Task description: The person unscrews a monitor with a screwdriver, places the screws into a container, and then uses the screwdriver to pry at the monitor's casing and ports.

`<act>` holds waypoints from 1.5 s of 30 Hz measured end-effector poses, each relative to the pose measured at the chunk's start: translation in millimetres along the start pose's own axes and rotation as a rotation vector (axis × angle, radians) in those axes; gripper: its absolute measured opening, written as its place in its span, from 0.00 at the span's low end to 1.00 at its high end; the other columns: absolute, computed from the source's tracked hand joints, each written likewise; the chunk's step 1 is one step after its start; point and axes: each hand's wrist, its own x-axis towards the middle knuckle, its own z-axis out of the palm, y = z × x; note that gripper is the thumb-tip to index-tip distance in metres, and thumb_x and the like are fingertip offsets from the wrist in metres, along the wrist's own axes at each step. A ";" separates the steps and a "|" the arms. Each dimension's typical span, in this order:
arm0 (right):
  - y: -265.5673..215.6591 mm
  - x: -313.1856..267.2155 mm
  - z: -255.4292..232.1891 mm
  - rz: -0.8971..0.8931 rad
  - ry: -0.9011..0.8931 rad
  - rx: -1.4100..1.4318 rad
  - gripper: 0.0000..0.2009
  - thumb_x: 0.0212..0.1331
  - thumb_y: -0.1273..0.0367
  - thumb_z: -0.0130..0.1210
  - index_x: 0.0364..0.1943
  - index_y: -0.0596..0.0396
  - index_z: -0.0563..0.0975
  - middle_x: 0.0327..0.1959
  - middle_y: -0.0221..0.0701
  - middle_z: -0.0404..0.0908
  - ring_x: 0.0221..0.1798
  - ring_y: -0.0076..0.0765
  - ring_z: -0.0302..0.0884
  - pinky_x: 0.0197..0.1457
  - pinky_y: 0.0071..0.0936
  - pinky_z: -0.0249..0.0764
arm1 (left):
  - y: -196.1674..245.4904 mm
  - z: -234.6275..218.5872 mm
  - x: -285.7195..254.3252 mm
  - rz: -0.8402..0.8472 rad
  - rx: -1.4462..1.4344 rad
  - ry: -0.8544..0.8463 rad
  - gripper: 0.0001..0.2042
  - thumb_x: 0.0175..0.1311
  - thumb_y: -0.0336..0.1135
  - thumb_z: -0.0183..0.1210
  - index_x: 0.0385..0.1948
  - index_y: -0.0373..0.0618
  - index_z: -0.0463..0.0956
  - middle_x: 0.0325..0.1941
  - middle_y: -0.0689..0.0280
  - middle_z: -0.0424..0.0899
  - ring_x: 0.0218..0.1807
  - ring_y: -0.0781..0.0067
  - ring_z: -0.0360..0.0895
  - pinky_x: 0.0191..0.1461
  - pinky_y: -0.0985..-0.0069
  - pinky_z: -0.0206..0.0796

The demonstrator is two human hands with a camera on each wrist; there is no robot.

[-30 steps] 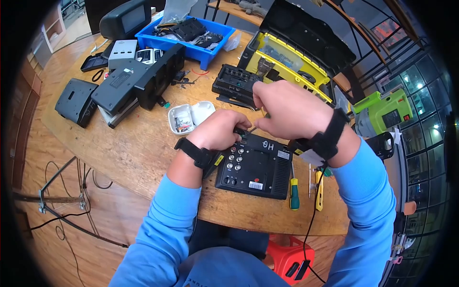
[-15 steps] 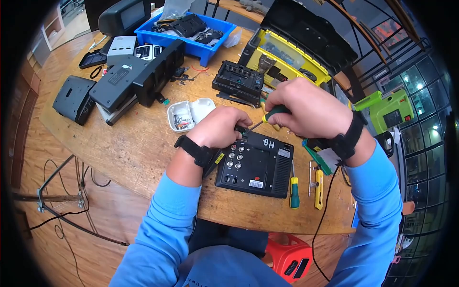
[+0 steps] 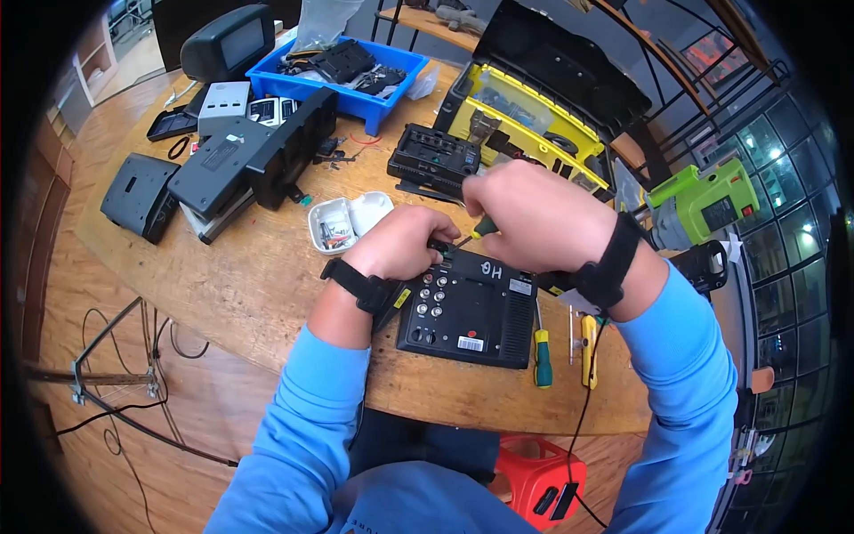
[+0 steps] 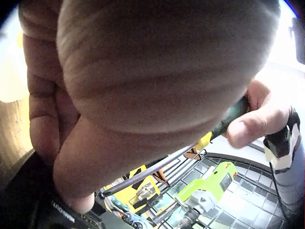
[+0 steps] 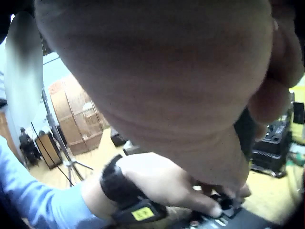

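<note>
A flat black device (image 3: 471, 307) with several round sockets and "HQ" written on it lies face down before me. At its far edge my left hand (image 3: 405, 240) pinches a small black part (image 3: 439, 245) between thumb and fingers. My right hand (image 3: 544, 218) grips a screwdriver (image 4: 205, 141) by its green and yellow handle, mostly hidden by the fingers in the head view. Its metal shaft slants down toward the small part, and the tip is right by my left thumb (image 4: 83, 202) in the left wrist view.
Right of the device lie a second screwdriver (image 3: 542, 360) and a yellow cutter knife (image 3: 589, 351). A white case (image 3: 366, 214) holding small parts stands beyond my left hand. Further back are a blue tray (image 3: 378, 104), an open yellow toolbox (image 3: 534, 133) and black housings (image 3: 227, 160).
My right hand has swung right and back, turning the screwdriver, whose handle showed more at half a second ago. The left hand keeps its hold on the small part.
</note>
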 end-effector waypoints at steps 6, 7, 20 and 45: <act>-8.1 6.2 -12.0 0.090 -0.164 -0.066 0.07 0.53 0.71 0.67 0.33 0.62 0.87 0.30 0.49 0.87 0.40 0.59 0.88 0.47 0.46 0.85 | -8.0 3.7 2.5 0.024 -0.017 0.004 0.20 0.57 0.16 0.70 0.53 0.36 0.85 0.51 0.54 0.93 0.55 0.58 0.90 0.59 0.68 0.80; -11.6 8.5 -13.3 0.088 -0.162 -0.065 0.07 0.53 0.71 0.67 0.33 0.62 0.87 0.30 0.49 0.87 0.40 0.59 0.88 0.47 0.46 0.85 | -6.0 2.2 1.7 0.017 -0.030 -0.004 0.20 0.57 0.16 0.70 0.53 0.36 0.85 0.51 0.54 0.93 0.55 0.58 0.90 0.59 0.68 0.80; -14.0 -10.0 -0.2 0.185 -0.126 -0.167 0.10 0.57 0.65 0.67 0.33 0.58 0.88 0.29 0.46 0.87 0.42 0.56 0.89 0.49 0.47 0.84 | -0.6 1.9 1.8 -0.020 -0.010 -0.022 0.20 0.58 0.15 0.69 0.54 0.35 0.84 0.54 0.54 0.92 0.58 0.60 0.89 0.62 0.69 0.80; -8.7 3.8 -13.1 0.078 -0.070 0.040 0.08 0.49 0.76 0.64 0.35 0.61 0.87 0.33 0.49 0.88 0.43 0.59 0.88 0.49 0.45 0.84 | -15.6 3.7 4.8 0.033 -0.099 -0.033 0.21 0.57 0.17 0.70 0.55 0.37 0.85 0.53 0.54 0.92 0.57 0.58 0.90 0.61 0.67 0.81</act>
